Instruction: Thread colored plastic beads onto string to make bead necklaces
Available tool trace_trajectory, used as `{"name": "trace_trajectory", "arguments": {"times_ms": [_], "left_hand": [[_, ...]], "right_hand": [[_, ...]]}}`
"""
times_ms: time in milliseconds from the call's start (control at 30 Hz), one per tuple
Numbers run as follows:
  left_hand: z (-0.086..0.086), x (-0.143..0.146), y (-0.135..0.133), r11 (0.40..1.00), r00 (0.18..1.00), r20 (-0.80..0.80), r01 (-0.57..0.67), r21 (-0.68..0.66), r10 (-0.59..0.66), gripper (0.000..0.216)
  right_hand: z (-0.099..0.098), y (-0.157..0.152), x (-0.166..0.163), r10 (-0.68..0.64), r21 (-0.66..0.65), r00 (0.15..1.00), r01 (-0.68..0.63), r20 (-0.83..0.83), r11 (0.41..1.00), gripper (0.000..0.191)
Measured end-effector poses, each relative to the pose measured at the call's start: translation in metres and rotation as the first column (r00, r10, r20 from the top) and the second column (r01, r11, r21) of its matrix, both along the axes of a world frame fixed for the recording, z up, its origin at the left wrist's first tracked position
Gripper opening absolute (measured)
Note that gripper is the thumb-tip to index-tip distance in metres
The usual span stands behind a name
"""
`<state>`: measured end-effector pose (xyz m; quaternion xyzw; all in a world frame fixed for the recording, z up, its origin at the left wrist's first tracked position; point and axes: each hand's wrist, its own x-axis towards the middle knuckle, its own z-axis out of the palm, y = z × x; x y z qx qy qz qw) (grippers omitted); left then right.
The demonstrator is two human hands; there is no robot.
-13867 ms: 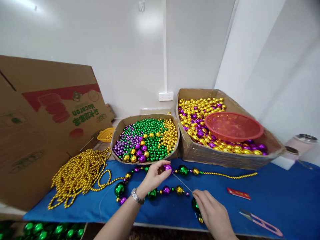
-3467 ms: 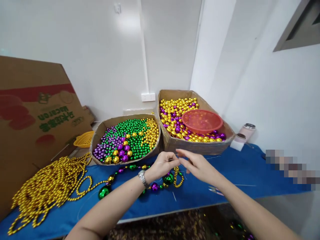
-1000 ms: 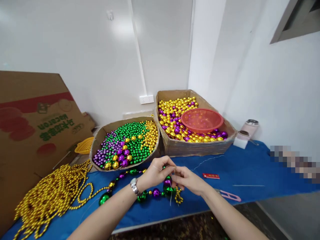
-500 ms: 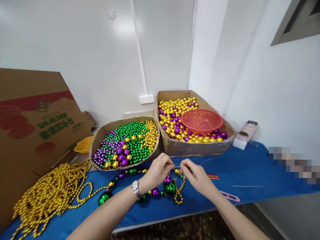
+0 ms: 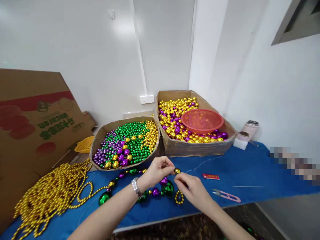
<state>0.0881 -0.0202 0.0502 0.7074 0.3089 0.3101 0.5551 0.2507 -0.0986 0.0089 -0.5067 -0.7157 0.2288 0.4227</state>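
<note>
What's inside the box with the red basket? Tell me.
The box holds gold beads and purple beads, with the red basket on top. Lower layers and whatever lies under the basket are largely covered.

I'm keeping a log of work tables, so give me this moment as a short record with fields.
Left hand: fingertips beside a gold bead; exact grip unclear
Right hand: close to the left, near the same bead; exact grip unclear
Work: bead string in green, purple and gold, on blue cloth
Smaller box: green, purple and gold beads
Larger box: gold and purple beads, red basket on top
Left side: heap of gold chains
Right side: scissors, red packet, thread
</note>
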Motion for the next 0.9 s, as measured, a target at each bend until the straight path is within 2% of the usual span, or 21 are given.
{"name": "trace_trajectory", "arguments": {"times_ms": [33,100,200,300,367,467,567,667,733,800,900], "left_hand": [[0.002,-0.001,-0.002,0.993,0.999,-0.039,0.005,0.117,0.000,0.021],[0.006,-0.003,-0.006,0.939,0.992,-0.123,0.040,0.342,0.002,0.015],[0.009,-0.005,-0.007,0.798,0.983,-0.181,0.098,0.594,0.013,0.012],[0.006,-0.006,-0.002,0.650,0.986,-0.164,0.112,0.752,0.020,0.013],[0.003,-0.006,0.000,0.602,0.988,-0.154,0.114,0.790,0.016,0.013],[0.000,-0.006,0.001,0.598,0.990,-0.141,0.101,0.796,0.021,0.013],[-0.004,-0.007,0.001,0.605,0.990,-0.131,0.072,0.793,0.054,0.013],[-0.012,-0.016,0.006,0.532,0.974,-0.188,0.093,0.841,0.126,0.013],[-0.020,-0.028,0.013,0.505,0.946,-0.234,0.093,0.858,0.224,0.015],[-0.028,-0.046,0.021,0.548,0.911,-0.240,0.019,0.836,0.334,0.016],[-0.036,-0.072,0.026,0.688,0.879,-0.220,-0.152,0.710,0.422,0.019]], "right_hand": [[0.001,0.004,0.003,-0.008,-0.028,0.999,0.007,-0.044,1.000,0.021],[0.003,0.013,0.008,-0.020,-0.109,0.985,0.001,-0.169,0.994,0.023],[0.002,0.029,0.010,0.057,-0.237,0.946,-0.138,-0.319,0.962,0.034],[-0.003,0.036,0.005,0.174,-0.320,0.902,-0.313,-0.394,0.894,0.043],[-0.008,0.037,0.002,0.209,-0.358,0.871,-0.387,-0.444,0.850,0.048],[-0.012,0.035,-0.001,0.216,-0.379,0.841,-0.433,-0.496,0.818,0.050],[-0.010,0.031,-0.003,0.167,-0.374,0.836,-0.401,-0.522,0.837,0.045],[-0.007,0.028,0.000,0.104,-0.375,0.847,-0.336,-0.521,0.864,0.040],[-0.007,0.026,0.008,0.052,-0.376,0.857,-0.278,-0.512,0.884,0.037],[-0.009,0.023,0.020,-0.015,-0.371,0.862,-0.202,-0.507,0.906,0.036],[-0.015,0.017,0.037,-0.105,-0.367,0.850,-0.110,-0.517,0.924,0.036]]}}
